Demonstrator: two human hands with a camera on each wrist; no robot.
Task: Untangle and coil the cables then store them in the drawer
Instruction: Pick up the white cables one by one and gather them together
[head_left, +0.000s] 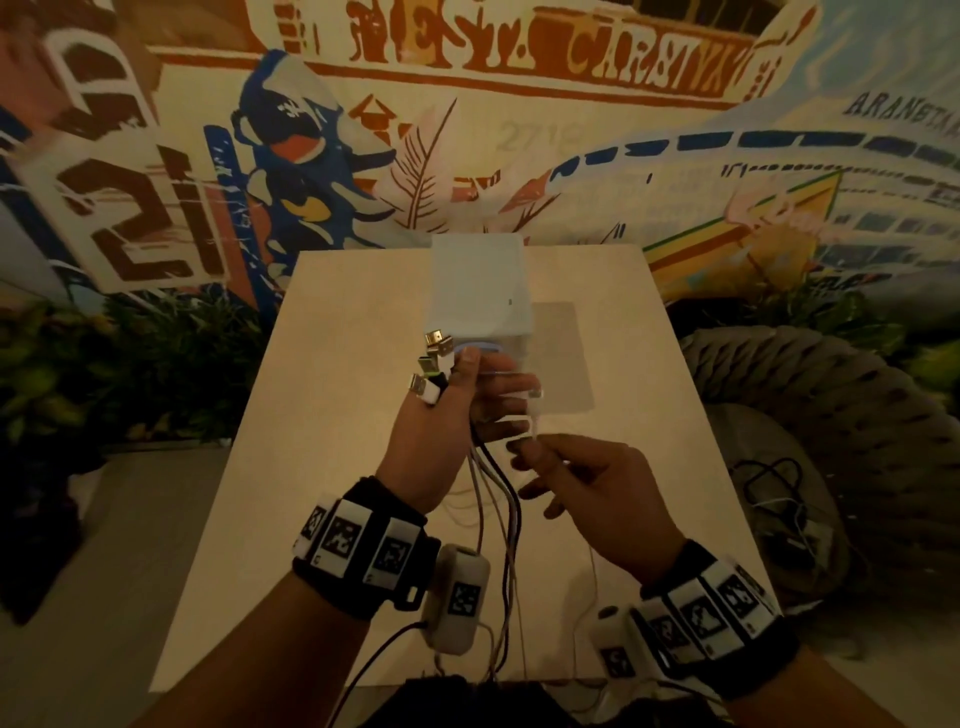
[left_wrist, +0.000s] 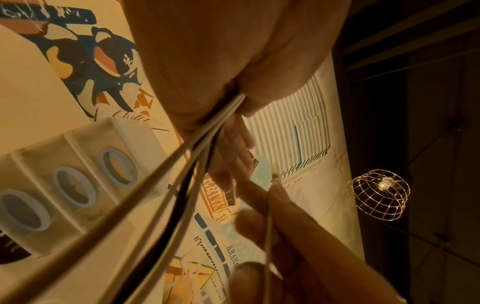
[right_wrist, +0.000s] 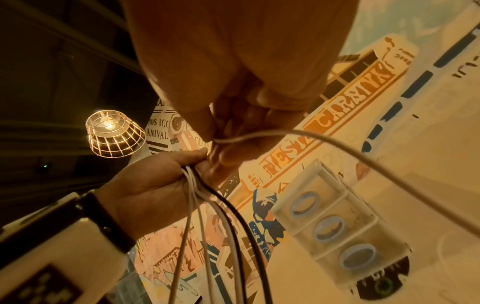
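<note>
The left hand (head_left: 441, 415) is gripping a bundle of thin white, grey and black cables (head_left: 493, 499) above the pale square worktop (head_left: 322, 467), in front of the small white three-drawer plastic cabinet (head_left: 480, 291) that is standing toward the worktop's far edge. The fingers are curling round the bundle, and several metal plug ends (head_left: 431, 364) are sticking up beside the thumb, just in front of the cabinet's top drawer. From the fist the cables are hanging down past the near edge of the worktop.

The right hand (head_left: 587, 483) is hovering in front of the cabinet and slightly to its right, touching the left hand's fingertips; its thumb and forefinger are pinching a single thin white cable (right_wrist: 337, 144), which is arcing away from the pinch. In the right wrist view the cabinet's three drawer fronts with blue oval pull rings (right_wrist: 328, 228) are all sitting flush.

Bare worktop is lying on both sides of the cabinet and between it and the hands. A grey woven round seat (head_left: 831, 415) with more loose cables (head_left: 774, 493) on it is sitting right of the worktop's right edge.
</note>
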